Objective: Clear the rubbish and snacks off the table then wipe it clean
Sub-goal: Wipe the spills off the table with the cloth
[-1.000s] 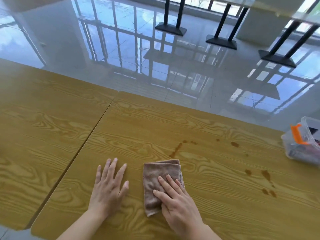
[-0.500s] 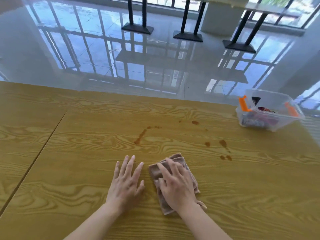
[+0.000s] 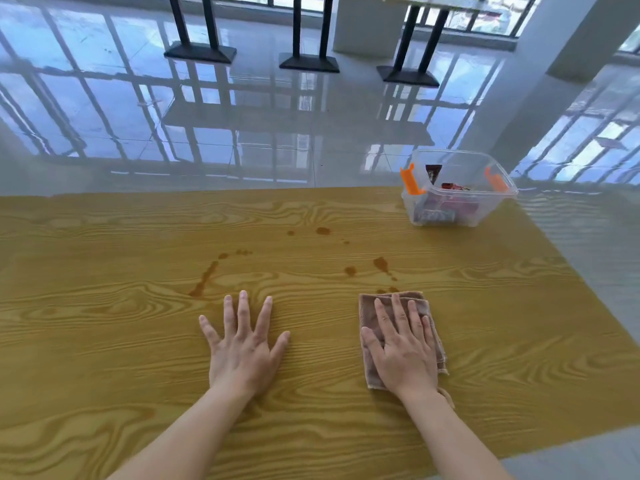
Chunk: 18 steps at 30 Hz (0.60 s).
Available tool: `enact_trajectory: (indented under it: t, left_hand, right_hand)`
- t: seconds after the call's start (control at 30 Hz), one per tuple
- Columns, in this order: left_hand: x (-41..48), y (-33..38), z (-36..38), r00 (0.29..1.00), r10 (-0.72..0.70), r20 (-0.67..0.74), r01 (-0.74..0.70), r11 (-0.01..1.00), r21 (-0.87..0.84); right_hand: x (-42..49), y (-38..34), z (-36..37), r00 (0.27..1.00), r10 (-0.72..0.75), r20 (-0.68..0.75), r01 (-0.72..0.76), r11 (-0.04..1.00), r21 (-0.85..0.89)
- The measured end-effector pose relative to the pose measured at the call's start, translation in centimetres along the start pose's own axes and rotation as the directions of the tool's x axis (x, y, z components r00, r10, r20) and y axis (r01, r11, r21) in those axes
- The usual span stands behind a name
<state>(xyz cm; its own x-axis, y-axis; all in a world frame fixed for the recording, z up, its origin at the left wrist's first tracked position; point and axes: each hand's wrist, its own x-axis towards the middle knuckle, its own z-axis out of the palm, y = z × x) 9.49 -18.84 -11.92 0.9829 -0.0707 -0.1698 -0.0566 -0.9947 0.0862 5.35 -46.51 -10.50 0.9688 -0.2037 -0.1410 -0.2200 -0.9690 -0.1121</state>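
We're looking down on a wood-grain table (image 3: 104, 306), yellow-brown and patterned in swirls, with a glossy tiled floor (image 3: 242, 140) beyond its far edge mirroring the window frames. Black table legs (image 3: 199, 32) on flat bases stand far back, and a white pillar (image 3: 540, 84) rises at the far right. Brown spill stains (image 3: 204, 280) streak the middle of the tabletop, with more drops (image 3: 381, 265) to their right (small ones, scattered toward the far edge too). At the far right corner sits a clear plastic box (image 3: 460, 161) with orange clips, snack packets inside. Now the cloth (image 3: 369, 315): brownish-pink, folded, lying flat on the table at the near right, its far edge just touching the nearest drops. Our right hand (image 3: 401, 348) presses flat on top of it, fingers spread and extended, gripping nothing. Our left hand (image 3: 242, 344) lies palm-down on bare wood, fingers splayed wide, well apart from the cloth and just near of the long streak.
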Motion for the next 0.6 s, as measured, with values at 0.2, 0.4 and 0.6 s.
enact_trajectory:
  t: [0.2, 0.4, 0.6]
  left_hand:
    - [0.0, -0.1, 0.1, 1.0, -0.015, -0.023, 0.015, 1.0, 0.017]
    - [-0.1, -0.1, 0.3, 0.999, -0.024, -0.046, 0.024, 1.0, 0.007]
    - [-0.2, 0.1, 0.0, 0.999, -0.026, -0.038, 0.026, 1.0, 0.009]
  right_hand:
    - [-3.5, 0.3, 1.4, 0.961, -0.277, -0.027, 0.277, 0.961, -0.005]
    - [2.0, 6.4, -0.9, 0.992, 0.123, -0.014, -0.123, 0.992, -0.03]
    - [0.1, 1.4, 0.0, 0.994, -0.103, 0.022, 0.103, 0.994, -0.037]
